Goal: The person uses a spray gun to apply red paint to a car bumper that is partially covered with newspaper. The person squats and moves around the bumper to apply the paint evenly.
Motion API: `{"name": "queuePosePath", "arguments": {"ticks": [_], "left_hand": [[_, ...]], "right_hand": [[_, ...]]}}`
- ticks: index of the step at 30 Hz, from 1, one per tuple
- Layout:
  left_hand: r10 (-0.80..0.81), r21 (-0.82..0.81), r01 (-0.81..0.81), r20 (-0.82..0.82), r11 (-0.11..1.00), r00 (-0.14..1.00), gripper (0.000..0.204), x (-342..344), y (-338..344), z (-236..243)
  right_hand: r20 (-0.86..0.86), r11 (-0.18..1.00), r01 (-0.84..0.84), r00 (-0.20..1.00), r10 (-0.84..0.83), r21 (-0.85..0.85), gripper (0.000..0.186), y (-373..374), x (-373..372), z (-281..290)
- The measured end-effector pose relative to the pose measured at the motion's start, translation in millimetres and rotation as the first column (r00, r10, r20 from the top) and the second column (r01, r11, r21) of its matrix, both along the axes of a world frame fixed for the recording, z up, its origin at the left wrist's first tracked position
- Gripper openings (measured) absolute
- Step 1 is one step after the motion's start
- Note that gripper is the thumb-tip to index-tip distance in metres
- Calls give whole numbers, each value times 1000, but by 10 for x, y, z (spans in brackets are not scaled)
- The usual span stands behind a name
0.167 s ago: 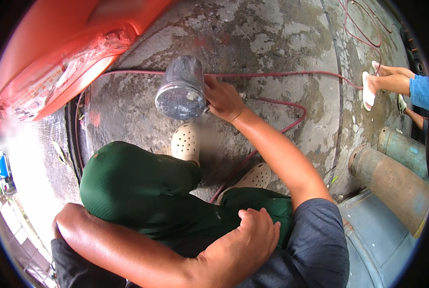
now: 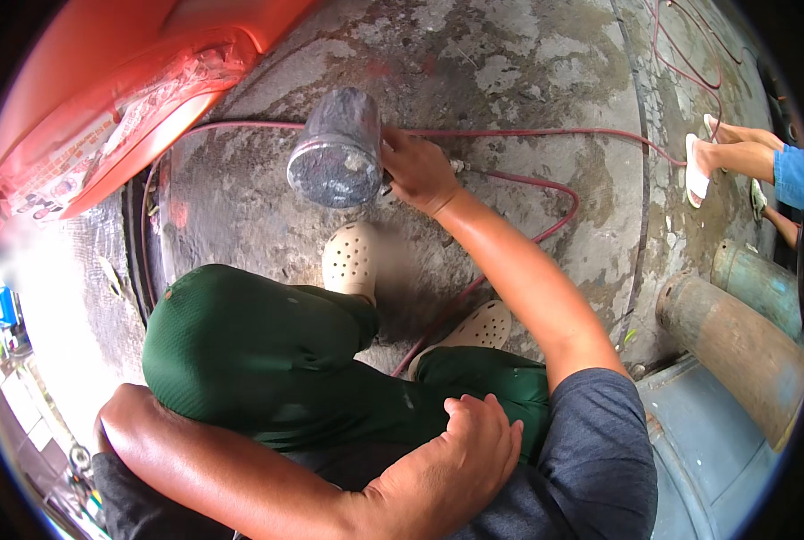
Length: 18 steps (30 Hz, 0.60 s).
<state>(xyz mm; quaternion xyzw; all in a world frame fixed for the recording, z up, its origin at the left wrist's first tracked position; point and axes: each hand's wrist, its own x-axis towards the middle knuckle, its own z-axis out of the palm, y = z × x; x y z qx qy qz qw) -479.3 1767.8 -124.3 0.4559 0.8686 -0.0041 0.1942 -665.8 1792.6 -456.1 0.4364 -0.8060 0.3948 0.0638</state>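
My right hand [image 2: 420, 171] is wrapped round the handle of a paint spray gun, whose body is mostly hidden by the hand and the cup. Its large, paint-stained metal cup [image 2: 337, 148] is tilted, with the round end toward me. A metal fitting [image 2: 458, 166] beside the hand joins a dull red hose [image 2: 546, 185]. Close by at the upper left is a glossy orange-red panel [image 2: 123, 63], with masking paper and clear film [image 2: 127, 135] over part of it. My left hand [image 2: 447, 463] lies across my lap, holding nothing, its fingers loosely extended.
The hose runs over the stained concrete floor [image 2: 510, 81] and past my clogs [image 2: 350, 256]. Worn metal cylinders [image 2: 735, 346] and a blue-grey container [image 2: 703, 423] stand at the right. Farther off are another person's legs in white slippers [image 2: 697, 171].
My right hand and the spray gun have shifted slightly upward in view, the cup a little to the left. The left hand stays almost where it was.
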Motion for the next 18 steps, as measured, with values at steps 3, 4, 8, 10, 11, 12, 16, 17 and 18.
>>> {"name": "queuePosePath", "arguments": {"ticks": [3,4,8,10,11,12,16,17,18], "left_hand": [[0,-1,0,35,1000,999,50,-34,-12,22],[-2,4,2,59,1000,998,49,-57,-15,29],[56,-27,-56,1,998,998,44,-19,66,41],[50,-25,-50,-2,998,999,42,-33,63,55],[50,-23,-50,0,998,999,43,-33,60,56],[51,-21,-51,2,998,999,43,-31,54,58],[83,-4,-83,7,997,996,46,9,14,54],[98,-13,-98,25,995,995,47,20,7,46],[114,-23,-113,43,993,993,48,32,2,36]], "right_hand": [[0,997,26,1000,-26,-72,63,47,-10,-18],[0,994,37,999,-38,-104,61,92,-15,-25],[43,983,33,999,-26,-179,57,259,54,54],[113,992,15,994,-1,-125,56,336,59,-15],[217,986,15,976,22,-168,52,313,47,-22],[203,985,5,979,30,-170,52,291,43,-27],[51,982,-34,998,44,-185,59,53,35,13],[59,976,-65,995,79,-207,62,-11,49,31],[66,969,-96,991,114,-230,65,-78,68,39]]}}
